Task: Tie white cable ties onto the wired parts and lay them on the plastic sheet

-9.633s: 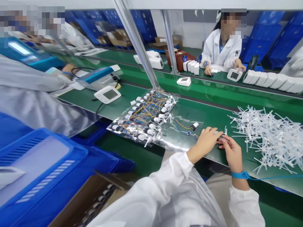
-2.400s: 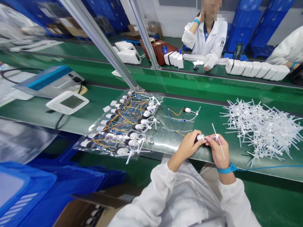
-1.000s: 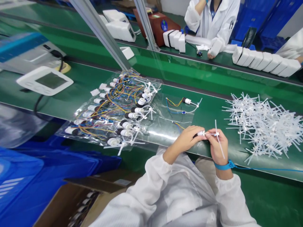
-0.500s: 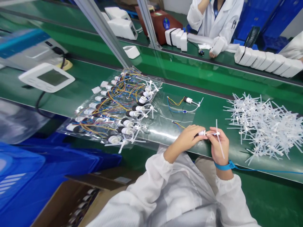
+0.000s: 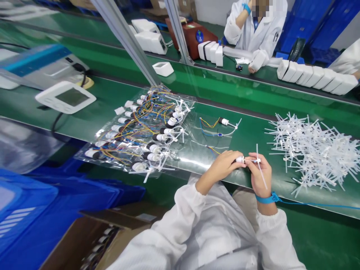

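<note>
My left hand (image 5: 225,165) is closed around a small black-and-white pump (image 5: 240,159), its white end pointing right. Between the fingers of my right hand (image 5: 261,176) is a clear tube piece with a white connector (image 5: 258,160) and thin tube arms sticking out. The tube's end meets the pump's white tip, but the fingertips hide the exact joint. Wires (image 5: 213,150) trail from behind my left hand. Farther back on the bench lies another pump (image 5: 224,121) with wires and a tube attached.
A heap of clear tube pieces (image 5: 323,153) lies on the right. Several wired pumps rest on clear plastic bags (image 5: 135,127) to the left, beyond them a white device with a screen (image 5: 66,97). A blue wrist strap cord (image 5: 317,204) runs right. Across the bench sits a person (image 5: 258,33) among white housings.
Both hands keep nearly the same grip and position, pump and tube still end to end. The camera view has turned slightly, so things at the left appear farther right and lower.
</note>
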`<state>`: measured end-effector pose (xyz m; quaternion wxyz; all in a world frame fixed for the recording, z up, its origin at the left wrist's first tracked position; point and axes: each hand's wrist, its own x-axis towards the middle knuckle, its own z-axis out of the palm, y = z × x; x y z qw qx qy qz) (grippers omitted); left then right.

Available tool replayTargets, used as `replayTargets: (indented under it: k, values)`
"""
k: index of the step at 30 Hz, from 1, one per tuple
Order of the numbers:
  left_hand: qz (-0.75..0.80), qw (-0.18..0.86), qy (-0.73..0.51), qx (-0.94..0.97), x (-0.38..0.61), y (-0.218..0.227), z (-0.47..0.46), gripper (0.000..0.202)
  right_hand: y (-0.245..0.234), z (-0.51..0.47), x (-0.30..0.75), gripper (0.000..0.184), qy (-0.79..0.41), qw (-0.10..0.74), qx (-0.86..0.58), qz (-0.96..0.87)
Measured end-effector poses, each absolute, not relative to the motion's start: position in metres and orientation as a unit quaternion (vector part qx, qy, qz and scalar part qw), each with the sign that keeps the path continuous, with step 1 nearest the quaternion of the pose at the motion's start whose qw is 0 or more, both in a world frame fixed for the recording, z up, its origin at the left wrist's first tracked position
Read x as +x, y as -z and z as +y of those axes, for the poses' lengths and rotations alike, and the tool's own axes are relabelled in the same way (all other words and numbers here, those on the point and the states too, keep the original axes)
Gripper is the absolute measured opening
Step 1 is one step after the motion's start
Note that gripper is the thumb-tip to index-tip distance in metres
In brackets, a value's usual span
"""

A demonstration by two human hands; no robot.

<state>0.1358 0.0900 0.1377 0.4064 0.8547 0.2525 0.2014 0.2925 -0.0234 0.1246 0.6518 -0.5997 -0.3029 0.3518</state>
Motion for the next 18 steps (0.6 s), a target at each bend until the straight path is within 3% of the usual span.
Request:
replayTargets:
  k: [18]
  values:
    - [0.27, 0.424, -0.179, 0.845, 0.1338, -0.1416, 0.0901, 0.022, -0.1264, -0.0242, 0.2892, 0.034, -0.329, 0.638, -0.618, -0.321]
